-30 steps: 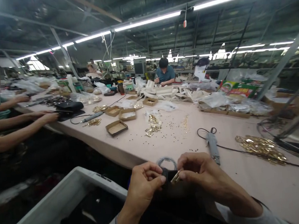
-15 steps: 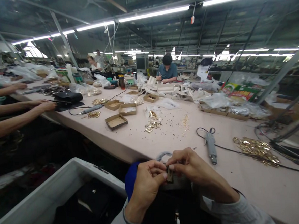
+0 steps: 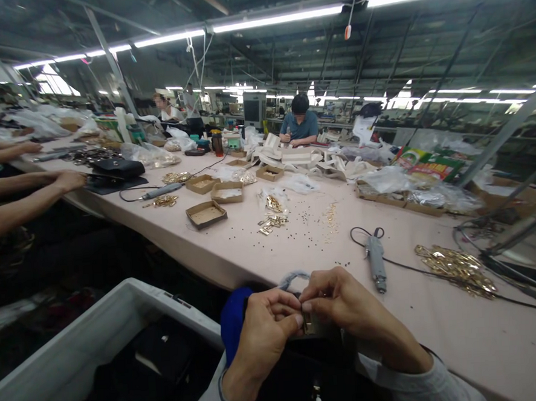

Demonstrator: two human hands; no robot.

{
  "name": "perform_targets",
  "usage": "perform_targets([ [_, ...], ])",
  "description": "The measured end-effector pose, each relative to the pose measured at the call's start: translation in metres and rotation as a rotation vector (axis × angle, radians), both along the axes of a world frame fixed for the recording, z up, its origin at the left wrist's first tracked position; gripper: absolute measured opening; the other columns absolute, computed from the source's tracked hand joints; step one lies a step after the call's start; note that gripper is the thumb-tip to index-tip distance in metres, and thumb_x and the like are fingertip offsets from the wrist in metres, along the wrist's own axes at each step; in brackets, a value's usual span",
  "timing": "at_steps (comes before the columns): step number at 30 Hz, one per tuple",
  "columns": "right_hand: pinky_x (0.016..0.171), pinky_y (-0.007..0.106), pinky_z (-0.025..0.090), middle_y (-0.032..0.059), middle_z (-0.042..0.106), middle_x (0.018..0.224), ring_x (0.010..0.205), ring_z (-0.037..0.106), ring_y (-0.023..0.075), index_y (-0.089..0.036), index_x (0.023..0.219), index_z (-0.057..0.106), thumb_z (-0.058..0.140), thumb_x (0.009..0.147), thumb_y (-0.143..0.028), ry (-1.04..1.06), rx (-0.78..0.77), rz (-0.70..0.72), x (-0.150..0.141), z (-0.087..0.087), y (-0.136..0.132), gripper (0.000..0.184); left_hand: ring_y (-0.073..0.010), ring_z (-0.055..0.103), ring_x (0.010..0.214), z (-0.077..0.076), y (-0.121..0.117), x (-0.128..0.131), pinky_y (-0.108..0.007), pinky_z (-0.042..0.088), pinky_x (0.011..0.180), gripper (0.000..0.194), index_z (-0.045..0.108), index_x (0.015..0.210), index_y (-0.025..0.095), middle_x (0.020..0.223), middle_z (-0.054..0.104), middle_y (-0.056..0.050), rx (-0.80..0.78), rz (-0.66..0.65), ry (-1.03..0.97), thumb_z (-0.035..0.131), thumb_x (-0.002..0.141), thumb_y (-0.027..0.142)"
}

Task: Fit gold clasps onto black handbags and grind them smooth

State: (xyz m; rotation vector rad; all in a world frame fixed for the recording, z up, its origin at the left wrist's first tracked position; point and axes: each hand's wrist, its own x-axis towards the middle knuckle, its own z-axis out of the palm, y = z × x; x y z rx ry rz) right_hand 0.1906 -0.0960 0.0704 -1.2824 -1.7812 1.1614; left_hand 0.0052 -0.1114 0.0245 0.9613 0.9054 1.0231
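Close together at the table's near edge, both hands work on a black bag [image 3: 283,375] at my lap. My right hand [image 3: 347,307] pinches a small gold metal fitting [image 3: 309,324] between thumb and fingers. Opposite it, my left hand [image 3: 269,327] is closed on the dark edge of the bag, thumb and fingertips touching the fitting's side. Fingers partly hide where fitting and bag meet. A second metal piece [image 3: 316,394] shows lower on the bag. Behind the hands curves a grey loop [image 3: 293,277].
A grey electric screwdriver [image 3: 376,260] lies right of my hands, near a pile of gold fittings [image 3: 456,267]. Further off are loose fittings [image 3: 273,223], tiny dark screws and cardboard trays [image 3: 206,215]. A white bin [image 3: 133,299] with black bags stands left. Co-workers' arms [image 3: 27,203] are far left.
My right hand has moved left toward my left hand, bringing the gold fitting from a slant to upright against the bag's edge. The view has shifted slightly, and more blue shows beside my left hand.
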Motion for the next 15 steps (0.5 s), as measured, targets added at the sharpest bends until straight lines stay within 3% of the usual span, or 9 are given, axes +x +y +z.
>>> perform_targets([
  [8, 0.06, 0.026, 0.045, 0.0029, 0.068, 0.073, 0.069, 0.061, 0.0168, -0.021, 0.078, 0.082, 0.074, 0.078, -0.018, 0.075, 0.11, -0.146, -0.008, -0.024, -0.012, 0.008, -0.0144, 0.062, 0.049, -0.009, 0.0, 0.006, -0.024, 0.05, 0.052, 0.03, 0.067, 0.074, 0.012, 0.057, 0.069, -0.004, -0.015, 0.098, -0.008, 0.09, 0.057, 0.021],
  [11, 0.066, 0.028, 0.048, 0.0048, 0.067, 0.082, 0.077, 0.063, 0.0186, -0.021, 0.086, 0.08, 0.069, 0.086, -0.019, 0.118, 0.21, -0.156, -0.01, -0.035, -0.024, 0.011, -0.0133, 0.061, 0.049, -0.007, -0.002, 0.009, -0.023, 0.048, 0.052, 0.024, 0.067, 0.074, 0.012, 0.055, 0.068, -0.003, 0.015, 0.139, 0.016, 0.086, 0.059, 0.016],
  [15, 0.075, 0.031, 0.051, 0.0063, 0.062, 0.096, 0.089, 0.062, 0.0197, -0.025, 0.113, 0.075, 0.055, 0.095, -0.014, 0.086, 0.4, -0.026, -0.008, -0.043, -0.036, 0.029, -0.0127, 0.059, 0.049, 0.0, -0.004, 0.011, -0.023, 0.048, 0.053, 0.028, 0.072, 0.084, 0.011, 0.055, 0.067, -0.002, 0.012, 0.18, -0.006, 0.084, 0.059, 0.016],
])
